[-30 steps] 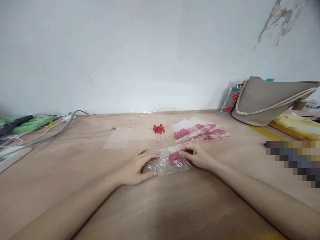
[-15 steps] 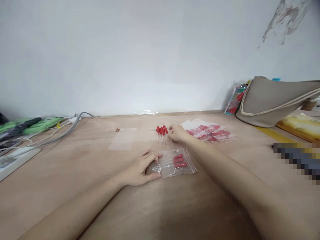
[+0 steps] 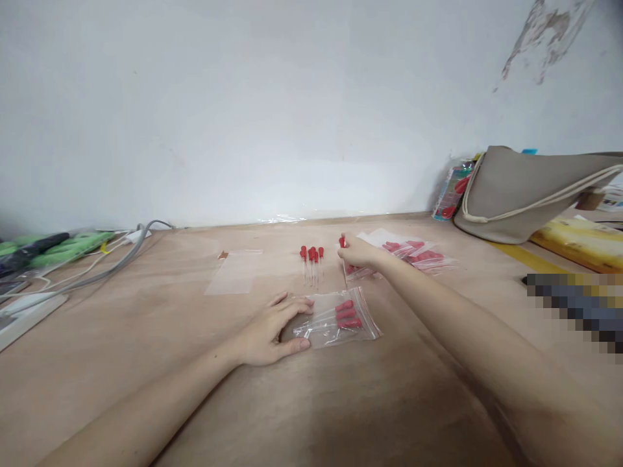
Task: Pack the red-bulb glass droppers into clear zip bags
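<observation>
My left hand [image 3: 275,329] rests on the table with fingers spread around the left end of a clear zip bag [image 3: 321,335]. Inside that bag lie three droppers with red bulbs [image 3: 346,314]. Farther back, my right hand [image 3: 357,251] is closed in a pinch on a dropper [image 3: 342,241], whose red bulb shows above the fingers. To its left, several loose droppers [image 3: 312,254] lie side by side, bulbs toward the wall and thin clear tubes toward me. Filled zip bags [image 3: 423,254] are piled beyond and beside my right hand, which partly hides them.
A flat zip bag [image 3: 233,275] lies at left. Grey and white cables [image 3: 131,253] run to a white power strip [image 3: 34,318] near green items [image 3: 73,248]. At right stand a grey-brown bag [image 3: 516,194] and a colourful packet [image 3: 448,194]; a yellow package [image 3: 579,243] lies beside them.
My right hand has lifted one dropper from the loose group and moved slightly right with it. My left hand stays at the bag. The view has shifted slightly.
</observation>
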Available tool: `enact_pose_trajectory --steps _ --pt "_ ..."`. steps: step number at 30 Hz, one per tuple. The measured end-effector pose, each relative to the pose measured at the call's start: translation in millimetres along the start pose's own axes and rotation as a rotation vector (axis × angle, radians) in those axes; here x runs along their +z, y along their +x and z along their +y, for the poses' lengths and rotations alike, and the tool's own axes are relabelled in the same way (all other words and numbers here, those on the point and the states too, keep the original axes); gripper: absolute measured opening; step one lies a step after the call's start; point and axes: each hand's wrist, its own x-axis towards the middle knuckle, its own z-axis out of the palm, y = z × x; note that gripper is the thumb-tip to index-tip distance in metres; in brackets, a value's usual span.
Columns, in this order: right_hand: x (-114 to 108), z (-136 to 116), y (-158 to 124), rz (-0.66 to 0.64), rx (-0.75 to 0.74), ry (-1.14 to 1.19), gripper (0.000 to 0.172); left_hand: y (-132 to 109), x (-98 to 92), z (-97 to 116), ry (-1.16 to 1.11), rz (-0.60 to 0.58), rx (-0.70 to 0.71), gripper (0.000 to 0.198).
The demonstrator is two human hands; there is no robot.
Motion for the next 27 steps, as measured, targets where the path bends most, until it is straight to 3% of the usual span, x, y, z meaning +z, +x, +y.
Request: enact_pose_trajectory --steps 3,6,10,16,23,27 --pt "-4 24 -27 0.112 -0.009 0.392 0.05 0 0.7 -1 0.013 -0.004 0.003 0.044" --pt "3 45 -55 0.217 0.0 0.68 0.051 0 0.9 -2 0.022 0.002 0.011 0.045" --pt "24 58 -77 0.403 0.038 0.912 0.049 0 -0.2 -1 0.024 0.002 0.01 0.045" --pt "39 56 -81 0.558 0.007 1.071 0.052 0 -0.7 1 0.022 -0.004 0.014 0.046" --pt "40 46 -90 0.418 0.022 1.127 0.052 0 0.7 -1 0.028 -0.006 0.016 0.046" --pt "40 47 -92 0.419 0.038 1.137 0.052 0 0.1 -1 0.028 -0.012 0.009 0.046"
